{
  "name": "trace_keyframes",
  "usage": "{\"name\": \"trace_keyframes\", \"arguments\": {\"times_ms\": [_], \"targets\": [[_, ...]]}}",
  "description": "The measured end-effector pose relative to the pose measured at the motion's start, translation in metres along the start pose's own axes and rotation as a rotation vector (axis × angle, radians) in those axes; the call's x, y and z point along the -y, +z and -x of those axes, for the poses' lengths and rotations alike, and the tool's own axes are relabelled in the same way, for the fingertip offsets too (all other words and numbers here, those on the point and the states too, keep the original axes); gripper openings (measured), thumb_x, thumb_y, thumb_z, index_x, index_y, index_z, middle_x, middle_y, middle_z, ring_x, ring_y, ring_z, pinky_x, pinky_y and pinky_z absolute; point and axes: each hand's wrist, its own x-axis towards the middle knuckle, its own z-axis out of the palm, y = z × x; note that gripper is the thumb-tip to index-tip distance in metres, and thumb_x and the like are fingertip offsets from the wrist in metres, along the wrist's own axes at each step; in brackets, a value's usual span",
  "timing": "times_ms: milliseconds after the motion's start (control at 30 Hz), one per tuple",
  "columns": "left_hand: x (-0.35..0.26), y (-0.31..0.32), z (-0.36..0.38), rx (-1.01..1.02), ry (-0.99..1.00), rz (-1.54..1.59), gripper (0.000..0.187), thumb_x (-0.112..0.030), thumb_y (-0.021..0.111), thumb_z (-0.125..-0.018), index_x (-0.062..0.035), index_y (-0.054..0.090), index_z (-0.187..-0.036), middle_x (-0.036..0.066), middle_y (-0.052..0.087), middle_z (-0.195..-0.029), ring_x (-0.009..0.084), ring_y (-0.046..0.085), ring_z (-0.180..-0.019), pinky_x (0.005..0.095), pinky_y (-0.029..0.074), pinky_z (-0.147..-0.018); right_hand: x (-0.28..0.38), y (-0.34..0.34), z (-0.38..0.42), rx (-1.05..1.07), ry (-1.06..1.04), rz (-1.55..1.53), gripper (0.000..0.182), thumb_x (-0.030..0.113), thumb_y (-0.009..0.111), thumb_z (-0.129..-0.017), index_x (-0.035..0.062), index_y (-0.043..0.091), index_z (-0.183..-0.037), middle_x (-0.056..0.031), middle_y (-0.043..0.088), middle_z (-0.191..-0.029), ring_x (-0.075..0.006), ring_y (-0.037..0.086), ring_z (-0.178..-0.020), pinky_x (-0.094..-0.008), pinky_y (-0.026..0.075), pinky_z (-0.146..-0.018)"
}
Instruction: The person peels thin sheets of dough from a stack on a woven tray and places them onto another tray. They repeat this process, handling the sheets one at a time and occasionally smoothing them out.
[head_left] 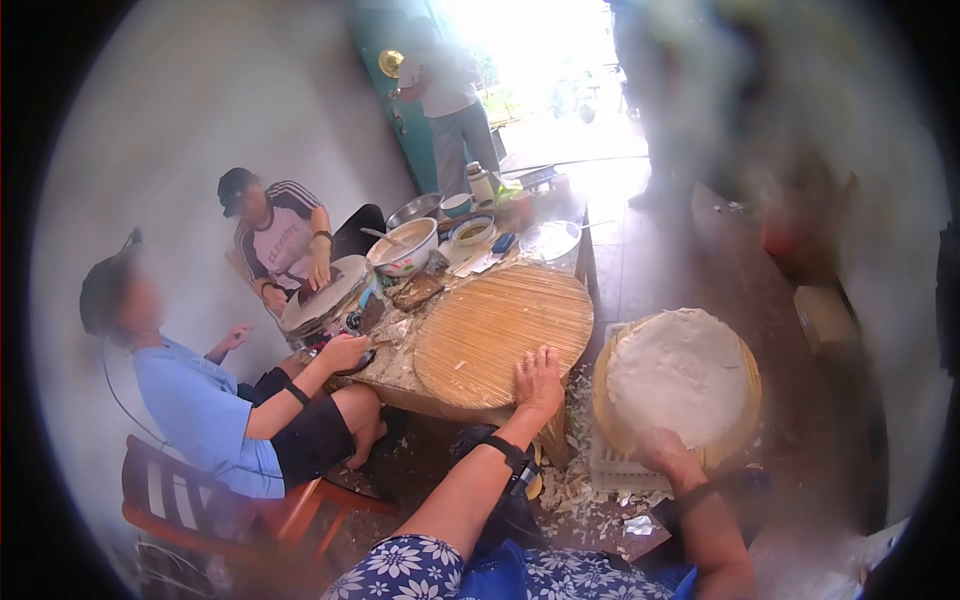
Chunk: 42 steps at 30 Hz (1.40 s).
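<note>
My left hand (pixel 540 382) lies with its fingers stretched out on the near edge of a round mat of thin bamboo strips (pixel 500 330), which rests on the table. To the right, my right hand (pixel 670 453) has its fingers bunched at the near edge of a round, white dough sheet (pixel 680 370). The sheet has an uneven, wrinkled surface and covers most of a round, tan board (pixel 745 420). Under that board stands a pale, slatted crate (pixel 612 465). My right fingertips are blurred against the dough.
Two people (pixel 205 400) (pixel 285 240) sit on the left; the farther one handles a stack of round sheets (pixel 335 290). A patterned bowl (pixel 405 248) and a small dish (pixel 472 232) stand at the table's back. Scraps (pixel 590 510) litter the floor. Another person (pixel 445 100) stands by the door.
</note>
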Motion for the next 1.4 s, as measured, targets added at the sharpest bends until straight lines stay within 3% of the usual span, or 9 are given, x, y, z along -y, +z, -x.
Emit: {"name": "trace_keyframes", "arguments": {"times_ms": [167,267,667,833,967,1067,1167,1400], "targets": [[-0.001,-0.003,0.001,-0.003,0.002,-0.003,0.054,-0.013,0.056,-0.081,-0.0089,0.04,-0.132,0.01,0.041,-0.137,0.0344,0.038,-0.127,0.0489,0.028,-0.103,-0.002,0.003,-0.002,0.013,-0.009,0.014,0.021,0.025,0.063,-0.076,0.006,0.063,-0.084,-0.0197,0.065,-0.086,-0.0367,0.062,-0.087,-0.0443,0.049,-0.075],[0.002,0.006,0.001,-0.05,0.011,-0.048,0.064,-0.02,0.067,-0.074,-0.0092,0.039,-0.13,0.009,0.043,-0.134,0.0301,0.038,-0.125,0.0472,0.029,-0.102,-0.001,0.002,-0.002,0.017,-0.002,0.015,0.02,0.024,0.062,-0.076,0.0061,0.064,-0.085,-0.0197,0.065,-0.086,-0.0366,0.062,-0.087,-0.0443,0.049,-0.075],[0.002,0.006,0.001,-0.049,0.011,-0.036,0.065,-0.02,0.067,-0.073,-0.0083,0.039,-0.131,0.01,0.042,-0.134,0.0301,0.038,-0.125,0.0462,0.029,-0.102,0.003,-0.002,-0.001,0.024,0.018,0.03,0.02,0.024,0.061,-0.076,0.0063,0.065,-0.086,-0.0195,0.065,-0.086,-0.0361,0.062,-0.087,-0.0443,0.05,-0.076],[0.003,0.008,0.0,-0.081,0.017,-0.027,0.062,-0.017,0.066,-0.074,-0.0074,0.04,-0.13,0.011,0.043,-0.133,0.0304,0.038,-0.125,0.0458,0.03,-0.101,-0.012,0.019,-0.008,-0.09,-0.057,-0.002,0.021,0.024,0.062,-0.076,0.0056,0.065,-0.086,-0.0201,0.065,-0.086,-0.0362,0.062,-0.086,-0.0443,0.05,-0.076],[0.001,0.002,0.003,-0.07,0.027,-0.014,0.06,-0.014,0.063,-0.075,-0.007,0.041,-0.13,0.011,0.043,-0.133,0.0314,0.037,-0.126,0.0468,0.03,-0.102,0.003,0.002,0.005,0.016,-0.034,0.014,0.02,0.022,0.062,-0.075,0.0055,0.064,-0.086,-0.0193,0.065,-0.085,-0.036,0.062,-0.085,-0.0444,0.05,-0.075],[-0.001,-0.006,0.0,0.04,-0.004,0.031,0.053,-0.013,0.055,-0.082,-0.0083,0.039,-0.133,0.01,0.039,-0.138,0.0343,0.035,-0.128,0.0486,0.026,-0.106,-0.004,0.001,-0.002,0.007,-0.042,-0.002,0.018,0.02,0.062,-0.075,0.006,0.064,-0.086,-0.0185,0.065,-0.085,-0.0353,0.062,-0.086,-0.0438,0.05,-0.074],[-0.003,-0.003,0.001,-0.01,-0.022,-0.013,0.061,-0.014,0.064,-0.074,-0.0069,0.04,-0.13,0.01,0.042,-0.134,0.0298,0.037,-0.126,0.0454,0.029,-0.103,0.009,-0.01,0.003,0.031,0.003,0.037,0.018,0.021,0.062,-0.075,0.0066,0.064,-0.084,-0.0177,0.065,-0.085,-0.0346,0.063,-0.086,-0.0433,0.05,-0.074],[0.001,0.005,0.0,-0.032,-0.001,-0.014,0.062,-0.014,0.065,-0.074,-0.008,0.04,-0.131,0.009,0.042,-0.134,0.0283,0.037,-0.126,0.0448,0.028,-0.104,0.004,0.003,-0.003,0.004,-0.007,0.008,0.017,0.021,0.06,-0.074,0.007,0.064,-0.083,-0.0172,0.066,-0.083,-0.035,0.063,-0.084,-0.0438,0.05,-0.073]]}}
